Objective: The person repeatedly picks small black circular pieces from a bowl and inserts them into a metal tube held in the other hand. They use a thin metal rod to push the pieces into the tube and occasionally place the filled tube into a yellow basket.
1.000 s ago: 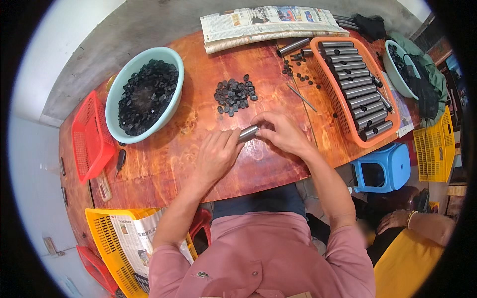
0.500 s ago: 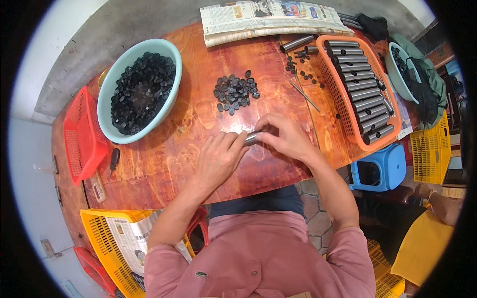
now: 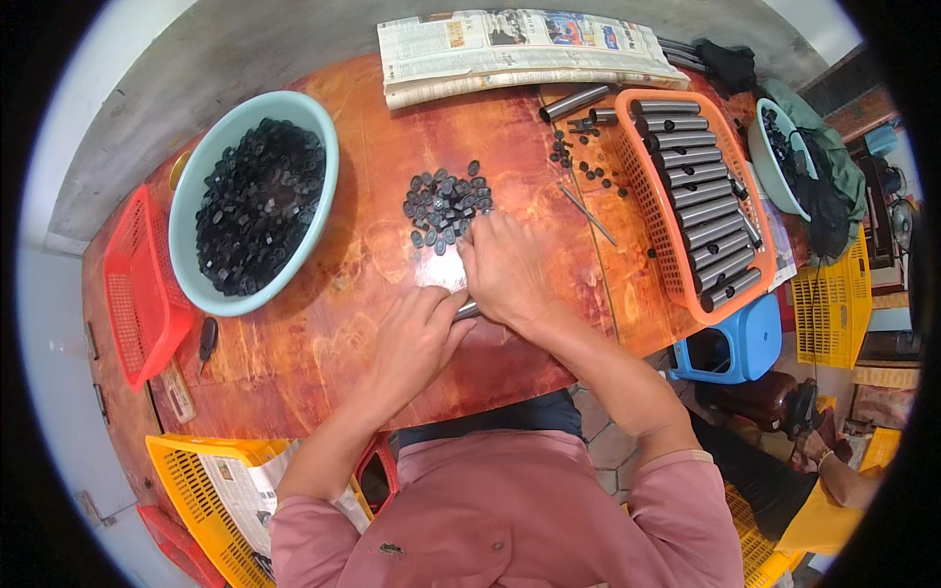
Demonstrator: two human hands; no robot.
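Note:
My left hand [image 3: 417,338] is closed round a short shiny metal tube [image 3: 468,311] near the table's front edge. Only a small piece of the tube shows, between my two hands. My right hand [image 3: 505,269] stretches forward, its fingers out at the near right edge of a pile of small black oval plastic pieces [image 3: 439,201]. Its fingertips are slightly blurred, and no piece can be made out in them.
At the left, a pale green basin [image 3: 328,176] holds many black pieces beside a red basket [image 3: 147,294]. An orange basket [image 3: 642,167] of metal tubes stands right. Folded newspaper [image 3: 529,59] lies at the back. A thin rod [image 3: 588,214] lies nearby. Another person's arm [image 3: 843,480] shows lower right.
My right hand has left the metal tube and moved forward and left to the pile of black pieces. My left hand keeps hold of the tube, and the view has shifted slightly.

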